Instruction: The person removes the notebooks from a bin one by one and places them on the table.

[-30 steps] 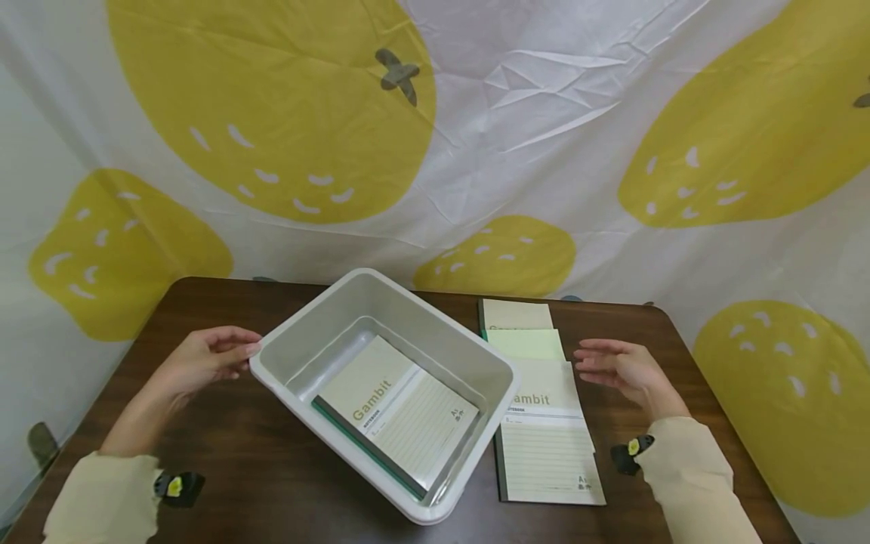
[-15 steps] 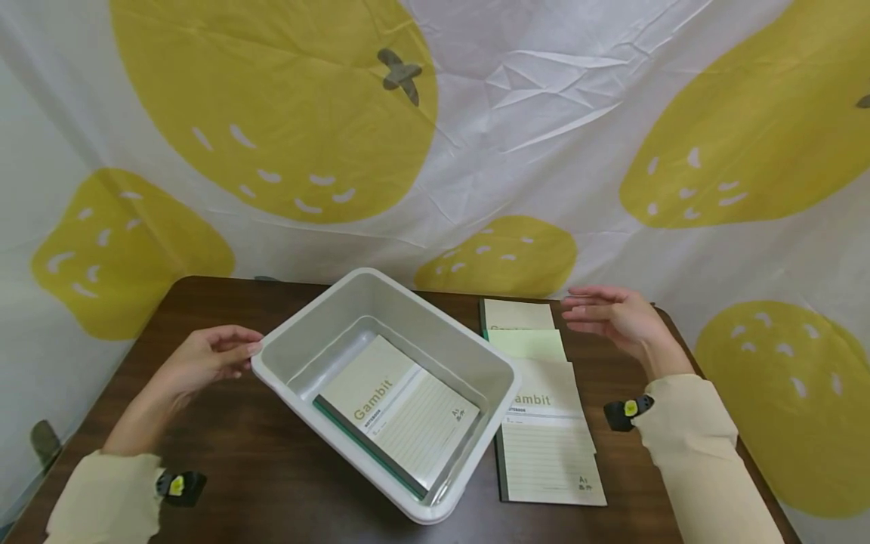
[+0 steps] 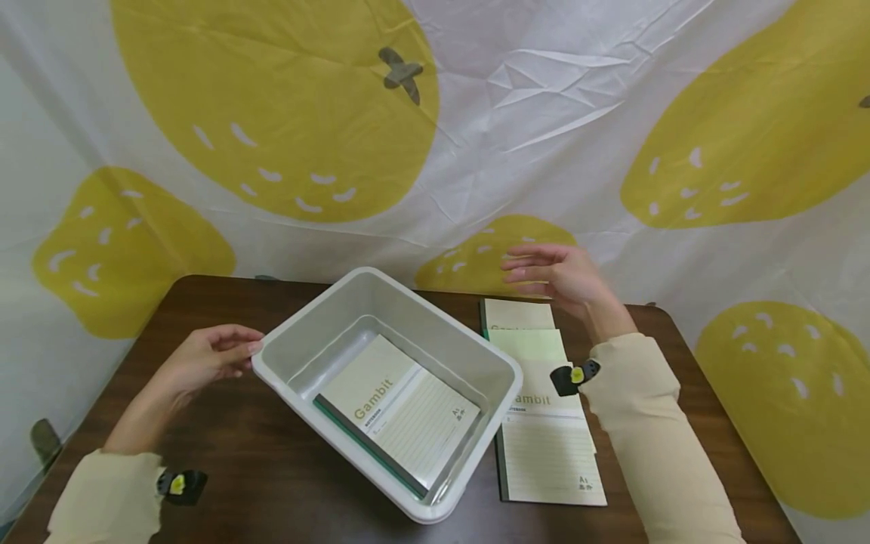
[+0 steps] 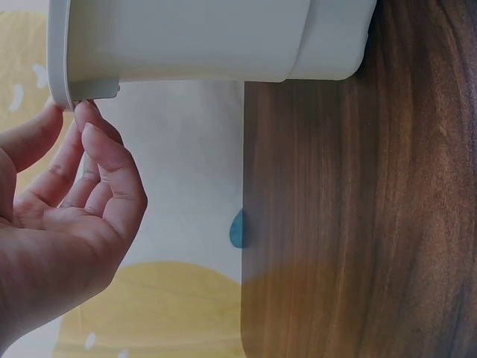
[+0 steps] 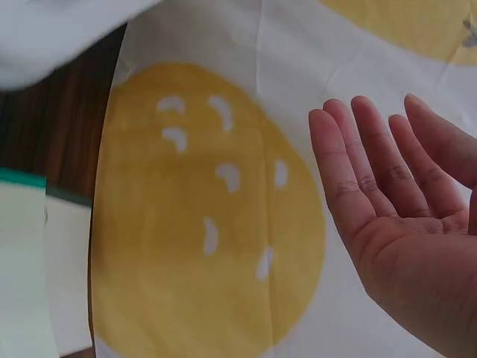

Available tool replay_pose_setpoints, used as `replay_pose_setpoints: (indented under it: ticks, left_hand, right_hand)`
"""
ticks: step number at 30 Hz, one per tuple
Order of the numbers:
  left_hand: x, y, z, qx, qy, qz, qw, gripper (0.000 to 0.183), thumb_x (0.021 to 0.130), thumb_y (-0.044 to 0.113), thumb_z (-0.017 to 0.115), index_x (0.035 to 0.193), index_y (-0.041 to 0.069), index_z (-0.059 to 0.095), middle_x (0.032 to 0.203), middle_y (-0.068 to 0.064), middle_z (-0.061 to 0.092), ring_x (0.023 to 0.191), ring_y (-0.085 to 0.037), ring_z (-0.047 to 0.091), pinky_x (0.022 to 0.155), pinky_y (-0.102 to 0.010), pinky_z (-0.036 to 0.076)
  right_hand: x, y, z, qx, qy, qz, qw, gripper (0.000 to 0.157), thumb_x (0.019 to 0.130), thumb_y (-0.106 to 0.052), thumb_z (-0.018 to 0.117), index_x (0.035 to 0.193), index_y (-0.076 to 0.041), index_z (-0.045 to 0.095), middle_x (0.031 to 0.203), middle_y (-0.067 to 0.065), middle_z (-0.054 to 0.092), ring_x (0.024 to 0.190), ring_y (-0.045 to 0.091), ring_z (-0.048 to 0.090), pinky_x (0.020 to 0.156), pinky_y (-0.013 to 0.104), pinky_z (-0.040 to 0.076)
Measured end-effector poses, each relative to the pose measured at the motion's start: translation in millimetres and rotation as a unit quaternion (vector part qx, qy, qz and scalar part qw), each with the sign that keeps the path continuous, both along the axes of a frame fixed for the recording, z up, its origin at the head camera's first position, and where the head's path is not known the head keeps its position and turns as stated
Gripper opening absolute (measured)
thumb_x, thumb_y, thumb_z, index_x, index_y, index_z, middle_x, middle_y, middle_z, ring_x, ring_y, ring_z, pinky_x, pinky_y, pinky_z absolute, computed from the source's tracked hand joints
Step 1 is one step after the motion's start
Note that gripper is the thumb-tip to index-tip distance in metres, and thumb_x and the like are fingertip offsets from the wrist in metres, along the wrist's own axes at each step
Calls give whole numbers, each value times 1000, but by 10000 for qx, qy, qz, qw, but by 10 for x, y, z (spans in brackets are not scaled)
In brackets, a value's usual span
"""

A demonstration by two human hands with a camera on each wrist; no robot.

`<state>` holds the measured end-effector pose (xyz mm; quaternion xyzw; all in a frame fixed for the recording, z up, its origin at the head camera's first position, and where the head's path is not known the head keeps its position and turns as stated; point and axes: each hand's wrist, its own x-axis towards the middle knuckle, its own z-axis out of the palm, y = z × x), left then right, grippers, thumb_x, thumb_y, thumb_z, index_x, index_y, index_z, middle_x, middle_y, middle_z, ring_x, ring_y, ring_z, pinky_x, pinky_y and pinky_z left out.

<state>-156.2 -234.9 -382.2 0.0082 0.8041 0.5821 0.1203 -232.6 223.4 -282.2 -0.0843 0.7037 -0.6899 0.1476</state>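
Observation:
A light grey plastic basin (image 3: 306, 317) sits turned at an angle on the table. Inside it lies a Gambit notebook (image 3: 401, 412) with a dark green spine; an edge of green beneath hints at another under it. At the basin's left corner my left hand (image 3: 204, 363) pinches the rim between thumb and fingers, as the left wrist view shows with the rim (image 4: 61, 60). My right hand (image 3: 560, 276) is in the air above the far end of the overlapping notebooks (image 3: 550, 461), fingers extended and holding nothing. The right wrist view shows its palm (image 5: 417, 261) with fingers spread slightly.
The brown wooden table (image 3: 224, 453) ends at a hanging cloth (image 3: 326, 249) with yellow fruit prints. Several notebooks overlap in a column right of the basin, including a pale green one (image 3: 526, 344). The basin's right corner overhangs part of them.
My right hand has risen from beside the notebooks and moved left, over their far end. My left hand keeps its pinch on the basin rim, and the basin stays put.

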Motion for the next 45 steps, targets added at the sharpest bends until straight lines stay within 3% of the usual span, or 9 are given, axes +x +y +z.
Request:
replay_pose_setpoints:
  ticks: [4,10,15,23,33,37,41,45]
  left_hand:
    - [3,-2,-3,5,-11,11,10000,48,88,23,62,116,-13,49,86,-2,63,71,-13,58,63,-27,50]
    - [5,-17,-13,118,41,-20,9999,46,88,20,61,116,-14,48,83,0,62,69,-12,57,61,-26,50]
    - [7,-19,-25,230,68,-42,9997,44,89,17,61,115,-16,47,81,3,62,68,-10,57,60,-25,49]
    - [11,-1,-17,263,64,-11,9996,45,88,18,62,114,-16,47,80,2,62,68,-10,57,60,-25,50]
    - [0,25,-22,274,77,-61,9996,46,88,18,61,115,-16,47,80,2,62,67,-11,56,60,-25,49]
    - [-2,26,-26,255,115,-46,9996,45,88,18,61,114,-16,47,80,2,62,67,-11,57,60,-26,50]
    - [2,27,-31,225,139,-44,9996,45,89,18,61,115,-16,47,80,1,62,67,-11,56,60,-26,49]
    - [7,26,-33,164,112,-53,9998,46,88,20,62,115,-15,47,81,1,61,68,-11,56,60,-25,49]
  right_hand:
    - [-28,-278,-21,-116,106,170,9997,29,86,14,50,109,0,60,96,12,66,82,21,65,76,35,51]
    - [-68,-726,-124,-111,56,578,9982,38,84,15,51,122,15,46,103,19,62,84,23,63,81,44,48]
    - [-84,-1072,-294,-72,-23,900,9959,37,85,14,49,122,16,46,108,27,58,85,24,63,83,45,47]
    - [-71,-1475,-681,304,-390,1200,9915,34,83,12,56,117,12,53,105,22,62,87,22,63,81,42,49]
    - [-52,-1633,-1182,570,-847,1074,9890,32,85,11,53,117,12,53,106,22,62,90,23,62,82,43,48]
    - [-45,-1623,-1288,872,-778,992,9882,31,85,9,54,116,11,55,106,21,62,89,19,61,81,39,48]
    - [-22,-1618,-1370,1181,-623,935,9866,34,83,12,54,117,12,54,109,23,60,93,19,60,75,27,48]
    - [7,-1595,-1454,1923,-352,1128,9742,38,80,11,60,117,11,54,113,22,59,104,21,57,78,20,45]
